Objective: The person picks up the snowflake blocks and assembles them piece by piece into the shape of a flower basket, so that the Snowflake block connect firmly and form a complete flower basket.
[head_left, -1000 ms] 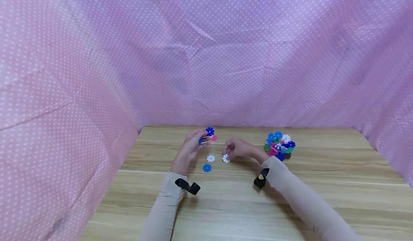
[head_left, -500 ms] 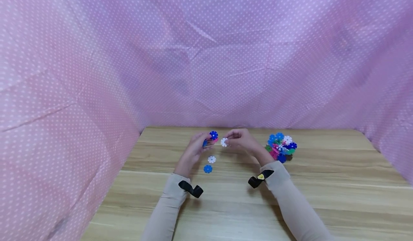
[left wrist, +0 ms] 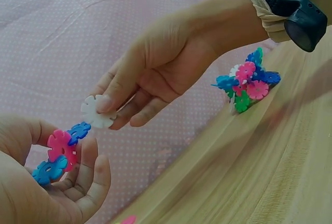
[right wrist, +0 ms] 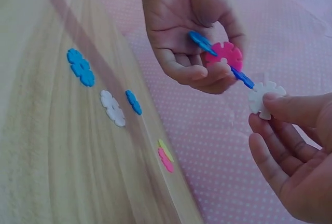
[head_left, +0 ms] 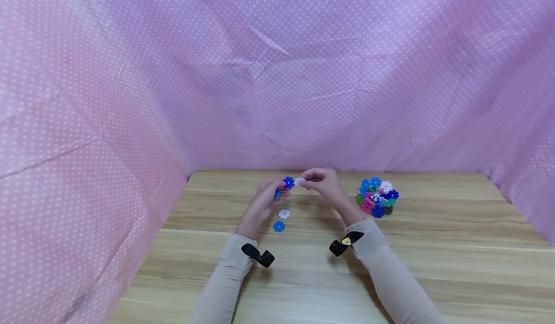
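My left hand (head_left: 262, 199) holds a short chain of notched plastic snowflake discs above the table. In the right wrist view the chain runs from a light blue disc (right wrist: 202, 42) through a pink disc (right wrist: 226, 54) to a dark blue disc (right wrist: 241, 77). Between thumb and fingers, my right hand (head_left: 324, 185) pinches a white snowflake disc (left wrist: 96, 112). Its rim is right at the outer edge of the dark blue disc, the two overlapping slightly in the right wrist view. The left fingers curl around the chain's pink and light blue discs.
On the wooden table (head_left: 303, 285) lie a loose white disc (head_left: 284, 213) and a blue disc (head_left: 279, 226). Another blue disc (right wrist: 133, 102), a pink disc (right wrist: 165, 161) and a yellow disc (right wrist: 166, 150) lie farther along. A multicoloured disc cluster (head_left: 376, 197) stands right. Pink dotted cloth (head_left: 277, 97) surrounds the table.
My right hand has lifted the white disc off the table and brought it up and left to the dark blue disc. The left hand has shifted slightly right with the chain.
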`<state>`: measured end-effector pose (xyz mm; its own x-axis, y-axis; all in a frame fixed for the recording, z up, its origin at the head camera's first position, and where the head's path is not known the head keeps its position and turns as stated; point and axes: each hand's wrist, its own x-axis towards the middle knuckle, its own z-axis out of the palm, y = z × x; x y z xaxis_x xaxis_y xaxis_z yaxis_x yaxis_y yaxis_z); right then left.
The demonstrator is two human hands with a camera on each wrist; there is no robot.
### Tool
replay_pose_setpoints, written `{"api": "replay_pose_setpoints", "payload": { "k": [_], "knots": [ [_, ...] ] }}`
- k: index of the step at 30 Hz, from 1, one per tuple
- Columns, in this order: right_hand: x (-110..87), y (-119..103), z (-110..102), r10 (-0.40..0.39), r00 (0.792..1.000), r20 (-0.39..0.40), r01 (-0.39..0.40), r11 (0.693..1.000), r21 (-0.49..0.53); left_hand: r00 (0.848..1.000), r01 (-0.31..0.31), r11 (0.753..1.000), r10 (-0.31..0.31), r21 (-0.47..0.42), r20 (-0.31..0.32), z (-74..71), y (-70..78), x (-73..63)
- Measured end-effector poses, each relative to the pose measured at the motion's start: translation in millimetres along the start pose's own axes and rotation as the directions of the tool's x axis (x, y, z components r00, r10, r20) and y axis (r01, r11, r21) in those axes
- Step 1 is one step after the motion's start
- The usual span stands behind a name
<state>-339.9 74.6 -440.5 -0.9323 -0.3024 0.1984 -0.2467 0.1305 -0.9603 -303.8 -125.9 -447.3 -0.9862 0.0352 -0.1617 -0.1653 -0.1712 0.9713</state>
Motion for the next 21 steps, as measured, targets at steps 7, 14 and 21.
{"api": "replay_pose_setpoints", "payload": {
  "k": [7,14,21],
  "knots": [
    [-0.6,-0.2,3.1,-0.029,0.999,-0.031,0.028,0.999,-0.022,1.000,0.002,1.000,-0.002,-0.012,0.031,2.0,-0.6,0.9],
    [0.2,-0.6,4.8,-0.066,0.997,-0.033,0.065,0.997,-0.029,0.998,-0.005,1.000,0.003,0.023,0.060,2.2,-1.3,0.4],
    [-1.7,0.2,5.0,-0.133,0.991,-0.022,0.134,0.991,0.014,0.992,0.000,1.000,0.002,-0.009,0.126,2.3,-0.9,-1.1]
  ]
}}
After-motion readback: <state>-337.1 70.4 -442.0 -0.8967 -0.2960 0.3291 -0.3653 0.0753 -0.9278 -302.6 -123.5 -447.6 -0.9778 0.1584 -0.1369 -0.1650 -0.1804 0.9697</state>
